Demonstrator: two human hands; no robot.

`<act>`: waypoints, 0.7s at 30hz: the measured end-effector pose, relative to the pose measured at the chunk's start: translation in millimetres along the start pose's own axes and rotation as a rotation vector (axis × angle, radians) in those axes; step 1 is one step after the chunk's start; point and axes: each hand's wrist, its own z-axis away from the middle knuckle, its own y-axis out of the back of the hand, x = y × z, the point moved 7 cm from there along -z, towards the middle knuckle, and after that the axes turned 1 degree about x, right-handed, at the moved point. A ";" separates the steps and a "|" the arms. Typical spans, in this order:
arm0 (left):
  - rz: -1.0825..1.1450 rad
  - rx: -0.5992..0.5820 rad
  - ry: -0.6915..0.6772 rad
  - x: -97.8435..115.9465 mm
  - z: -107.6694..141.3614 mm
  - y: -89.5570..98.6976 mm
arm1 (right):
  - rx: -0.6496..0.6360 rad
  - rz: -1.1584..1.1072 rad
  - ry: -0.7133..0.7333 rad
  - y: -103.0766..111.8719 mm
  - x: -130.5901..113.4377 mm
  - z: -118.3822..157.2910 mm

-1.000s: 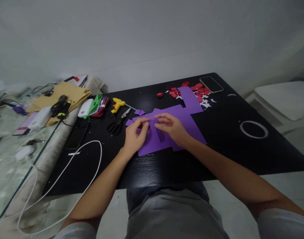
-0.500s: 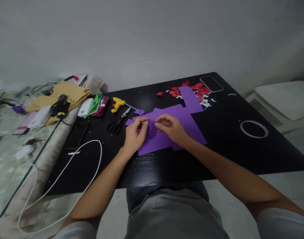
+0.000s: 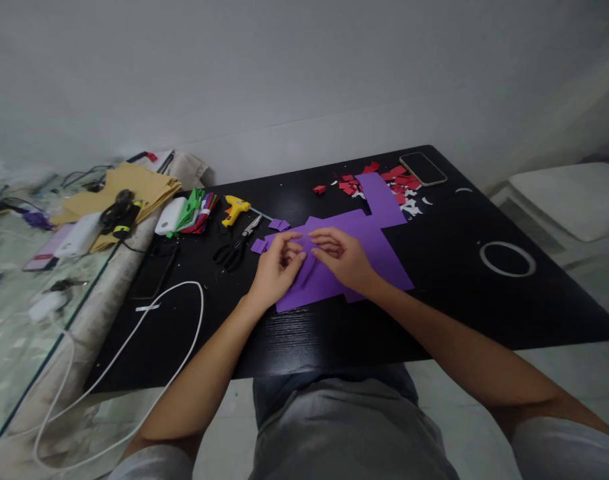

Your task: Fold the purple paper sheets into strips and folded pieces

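Note:
My left hand (image 3: 278,263) and my right hand (image 3: 343,257) come close together, fingers curled, above overlapping purple paper sheets (image 3: 379,260). Between the fingertips is a small piece of purple paper (image 3: 310,270), tilted, with a dark shaded edge. It blends with the purple beneath, so its shape is hard to make out. Both hands appear to pinch it. Small folded purple pieces (image 3: 279,225) lie just beyond my left hand. Black-handled scissors (image 3: 237,245) rest to the left, blades partly apart, beside a yellow glue gun (image 3: 236,210).
Red paper scraps (image 3: 397,177) and white scraps lie at the back right, partly under a purple strip (image 3: 382,200). A phone (image 3: 423,169) is near the far corner, a white ring (image 3: 508,259) on the right. A white cable (image 3: 200,320) loops across the left side.
My fingertips have shifted and opened slightly, and the small purple paper piece between them has turned to a slant. My left thumb has moved right. The other objects stay in place.

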 end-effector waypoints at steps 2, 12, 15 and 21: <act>-0.026 -0.019 0.006 1.0 -0.1 -0.4 | 0.013 0.031 0.007 1.6 0.9 -0.6; -0.183 -0.035 -0.094 10.4 -1.4 2.2 | 0.136 0.036 -0.037 15.8 12.9 -6.7; -0.298 -0.012 -0.174 20.3 -0.8 3.5 | 0.142 0.027 -0.041 17.3 14.1 -7.5; -0.381 0.076 -0.287 34.5 2.5 7.3 | 0.151 0.007 -0.059 19.2 18.8 -8.7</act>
